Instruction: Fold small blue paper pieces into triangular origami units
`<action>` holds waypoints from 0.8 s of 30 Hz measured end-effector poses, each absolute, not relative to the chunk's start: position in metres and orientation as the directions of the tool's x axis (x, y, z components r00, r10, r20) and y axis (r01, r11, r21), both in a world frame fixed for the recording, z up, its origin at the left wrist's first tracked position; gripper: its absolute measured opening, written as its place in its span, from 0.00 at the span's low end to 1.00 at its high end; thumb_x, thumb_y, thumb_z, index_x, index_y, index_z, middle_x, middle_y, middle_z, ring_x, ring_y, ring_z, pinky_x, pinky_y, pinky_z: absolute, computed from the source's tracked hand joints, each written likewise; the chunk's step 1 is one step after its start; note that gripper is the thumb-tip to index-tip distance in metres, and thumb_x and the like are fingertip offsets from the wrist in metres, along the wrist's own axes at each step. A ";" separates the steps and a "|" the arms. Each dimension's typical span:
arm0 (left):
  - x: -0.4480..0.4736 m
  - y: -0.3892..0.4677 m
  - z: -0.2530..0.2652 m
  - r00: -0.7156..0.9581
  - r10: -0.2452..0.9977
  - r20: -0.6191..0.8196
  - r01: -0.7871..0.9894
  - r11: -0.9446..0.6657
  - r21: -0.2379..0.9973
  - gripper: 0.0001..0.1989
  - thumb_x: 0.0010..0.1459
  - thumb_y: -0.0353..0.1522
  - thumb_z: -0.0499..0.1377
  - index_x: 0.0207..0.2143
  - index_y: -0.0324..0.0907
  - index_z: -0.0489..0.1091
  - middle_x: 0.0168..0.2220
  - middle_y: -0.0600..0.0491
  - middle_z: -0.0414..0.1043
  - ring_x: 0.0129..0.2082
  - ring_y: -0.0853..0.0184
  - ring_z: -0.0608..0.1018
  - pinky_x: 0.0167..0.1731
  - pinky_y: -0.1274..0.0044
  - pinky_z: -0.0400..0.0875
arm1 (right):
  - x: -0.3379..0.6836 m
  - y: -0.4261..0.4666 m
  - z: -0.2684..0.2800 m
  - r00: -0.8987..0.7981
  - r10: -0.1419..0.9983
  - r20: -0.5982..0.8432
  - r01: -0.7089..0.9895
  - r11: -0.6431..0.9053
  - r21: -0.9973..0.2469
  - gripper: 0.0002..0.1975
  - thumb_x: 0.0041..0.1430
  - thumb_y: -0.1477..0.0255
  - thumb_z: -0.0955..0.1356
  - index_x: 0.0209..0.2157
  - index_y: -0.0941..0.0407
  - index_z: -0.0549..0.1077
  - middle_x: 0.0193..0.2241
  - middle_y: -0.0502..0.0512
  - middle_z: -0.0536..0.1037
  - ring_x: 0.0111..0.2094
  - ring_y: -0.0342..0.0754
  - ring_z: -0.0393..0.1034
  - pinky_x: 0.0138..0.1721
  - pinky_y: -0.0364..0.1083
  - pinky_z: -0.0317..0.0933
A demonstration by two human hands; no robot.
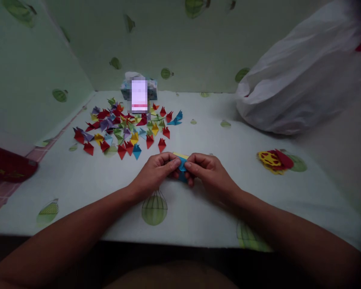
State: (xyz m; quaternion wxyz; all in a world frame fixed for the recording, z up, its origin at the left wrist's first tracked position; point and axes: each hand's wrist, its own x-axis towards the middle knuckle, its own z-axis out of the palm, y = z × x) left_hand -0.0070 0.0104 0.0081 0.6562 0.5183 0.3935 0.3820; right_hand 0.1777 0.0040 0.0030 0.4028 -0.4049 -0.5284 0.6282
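Two hands meet at the middle of the frame over a small piece of blue and yellow paper (183, 163). The left hand (159, 170) has its fingers clamped on the paper's left side, thumb on top; the right hand (207, 170) pinches the right side the same way. Some fingertips are hidden behind the paper, so their exact placing cannot be told. Gripping from both sides probably keeps so small a piece steady and lets the thumbs press its folds.

The paper is held just above the tabletop (195, 216), near the body, likely for a close view. Many folded paper birds (122, 151), in red, yellow, blue, purple and green, lie loosely grouped in the upper left, seemingly set aside so the working space stays free. Behind them a lit phone (139, 94) stands upright in front of a tissue box (153, 89), perhaps leaning on it so the screen faces the person. A white plastic bag (276, 88) fills the upper right; yellow and red cut-outs (270, 159) lie below it, within the right hand's side.
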 end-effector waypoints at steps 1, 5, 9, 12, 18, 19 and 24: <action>-0.006 0.010 0.008 0.400 0.907 -0.131 -0.097 0.184 0.978 0.12 0.57 0.38 0.65 0.34 0.38 0.73 0.28 0.54 0.73 0.28 0.72 0.73 0.33 0.78 0.68 | 0.178 0.004 0.003 -0.319 0.945 -0.071 -0.078 -0.100 -0.992 0.16 0.58 0.61 0.73 0.25 0.57 0.70 0.21 0.48 0.75 0.19 0.39 0.66 0.24 0.42 0.61; -0.004 0.008 0.006 0.403 0.902 -0.153 -0.098 0.209 0.973 0.12 0.52 0.36 0.69 0.32 0.37 0.72 0.27 0.55 0.72 0.27 0.72 0.73 0.31 0.78 0.66 | 0.178 0.002 0.003 -0.281 0.959 -0.032 -0.032 -0.043 -0.999 0.16 0.60 0.61 0.72 0.26 0.57 0.70 0.19 0.47 0.74 0.20 0.40 0.66 0.25 0.42 0.60; -0.005 0.008 0.007 0.393 0.910 -0.131 -0.116 0.191 0.975 0.12 0.57 0.36 0.65 0.28 0.38 0.70 0.25 0.55 0.72 0.27 0.72 0.73 0.32 0.78 0.65 | 0.176 0.002 0.003 -0.355 0.932 -0.071 -0.062 -0.100 -0.993 0.19 0.59 0.59 0.72 0.24 0.57 0.68 0.23 0.49 0.75 0.21 0.39 0.67 0.25 0.42 0.60; -0.006 0.009 0.010 0.388 0.913 -0.124 -0.111 0.179 0.977 0.11 0.58 0.35 0.64 0.27 0.38 0.70 0.24 0.56 0.71 0.26 0.73 0.72 0.31 0.78 0.65 | 0.175 0.002 0.002 -0.387 0.919 -0.077 -0.074 -0.114 -0.991 0.17 0.59 0.60 0.73 0.26 0.57 0.69 0.24 0.49 0.75 0.21 0.39 0.67 0.26 0.42 0.62; -0.007 0.010 0.011 0.383 0.916 -0.121 -0.016 0.137 0.990 0.11 0.59 0.35 0.63 0.28 0.38 0.71 0.24 0.55 0.71 0.26 0.72 0.72 0.31 0.78 0.66 | 0.176 0.004 0.001 -0.280 0.960 0.007 -0.147 -0.036 -0.988 0.11 0.58 0.66 0.73 0.36 0.55 0.69 0.23 0.44 0.72 0.21 0.41 0.68 0.24 0.42 0.63; -0.007 0.010 0.012 0.387 0.915 -0.114 -0.017 0.130 0.991 0.10 0.60 0.36 0.62 0.29 0.38 0.72 0.25 0.54 0.72 0.27 0.72 0.73 0.32 0.78 0.68 | 0.176 0.004 0.001 -0.281 0.960 0.011 -0.143 -0.031 -0.989 0.10 0.58 0.67 0.73 0.35 0.55 0.69 0.22 0.44 0.72 0.21 0.40 0.68 0.24 0.42 0.63; -0.008 0.010 0.012 0.379 0.921 -0.090 0.020 0.089 0.996 0.11 0.62 0.37 0.61 0.31 0.38 0.74 0.26 0.54 0.74 0.27 0.71 0.74 0.33 0.77 0.70 | 0.176 0.005 0.003 -0.322 0.946 -0.025 -0.121 -0.068 -0.990 0.11 0.57 0.66 0.74 0.34 0.55 0.70 0.22 0.45 0.73 0.21 0.41 0.69 0.25 0.43 0.64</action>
